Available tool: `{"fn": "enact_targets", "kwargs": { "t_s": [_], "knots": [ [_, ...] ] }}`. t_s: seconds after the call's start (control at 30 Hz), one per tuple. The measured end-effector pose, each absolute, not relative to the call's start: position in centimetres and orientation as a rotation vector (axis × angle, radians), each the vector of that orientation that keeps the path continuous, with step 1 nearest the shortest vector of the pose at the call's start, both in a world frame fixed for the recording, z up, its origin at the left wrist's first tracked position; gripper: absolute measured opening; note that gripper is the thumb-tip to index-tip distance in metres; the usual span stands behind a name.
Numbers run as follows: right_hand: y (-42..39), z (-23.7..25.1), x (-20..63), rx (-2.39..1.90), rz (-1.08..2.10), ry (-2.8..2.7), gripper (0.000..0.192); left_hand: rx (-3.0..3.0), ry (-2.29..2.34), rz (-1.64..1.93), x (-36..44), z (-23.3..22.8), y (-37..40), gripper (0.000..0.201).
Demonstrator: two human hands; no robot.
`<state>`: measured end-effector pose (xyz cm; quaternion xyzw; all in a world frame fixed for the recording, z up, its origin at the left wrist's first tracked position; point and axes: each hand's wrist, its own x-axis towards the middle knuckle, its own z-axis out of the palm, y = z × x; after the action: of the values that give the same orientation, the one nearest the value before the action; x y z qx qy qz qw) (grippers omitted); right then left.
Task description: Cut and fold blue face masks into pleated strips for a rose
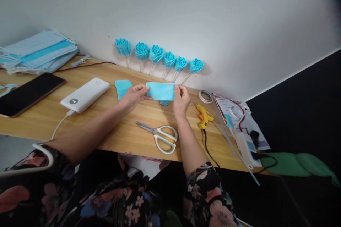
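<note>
My flowery sleeves [202, 191] are closest to me, down at the bottom; past them my two arms reach over the edge of the wooden worktop [128, 138]; my left hand [133, 96] pinches the left end of a blue strip [161, 91], and my right hand [181, 100] pinches the right end; both hands are closed on it, thumb on top and fingers under; the strip is stretched flat between them, held just above the worktop, near the wall. Another blue piece [122, 88] lies flat just behind my left hand; a small blue scrap [164, 103] peeks out under the strip. The scissors [160, 135] lie shut on the worktop between my arms, close to me; a yellow glue gun [204, 116] sits to the right of my right hand, with a roll of tape [205, 96] behind it. Six blue roses on sticks [157, 56] lean on the wall in a row; a white power bank [85, 94], a dark phone [28, 94] and a pile of blue face masks [39, 51] are off to the left.

I think the good way here is to keep the strip tight and even; pull softly with both hands so it stays smooth and does not tear.
</note>
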<state>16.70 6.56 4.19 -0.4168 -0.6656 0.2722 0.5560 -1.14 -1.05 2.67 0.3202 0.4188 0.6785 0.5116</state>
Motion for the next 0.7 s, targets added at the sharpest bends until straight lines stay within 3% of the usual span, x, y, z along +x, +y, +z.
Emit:
{"fn": "enact_targets", "kwargs": {
  "t_s": [0.3, 0.7],
  "knots": [
    [6.9, 3.7, 16.7, -1.001, 0.653, -1.589, 0.043, 0.701, 0.839, 1.566, -0.8, 3.6, -1.4, 0.031],
    [7.3, 3.0, 16.2, -0.876, 0.929, -1.478, 0.041, 0.610, 0.711, 1.495, -0.4, 4.3, -1.6, 0.019]
  ]
}}
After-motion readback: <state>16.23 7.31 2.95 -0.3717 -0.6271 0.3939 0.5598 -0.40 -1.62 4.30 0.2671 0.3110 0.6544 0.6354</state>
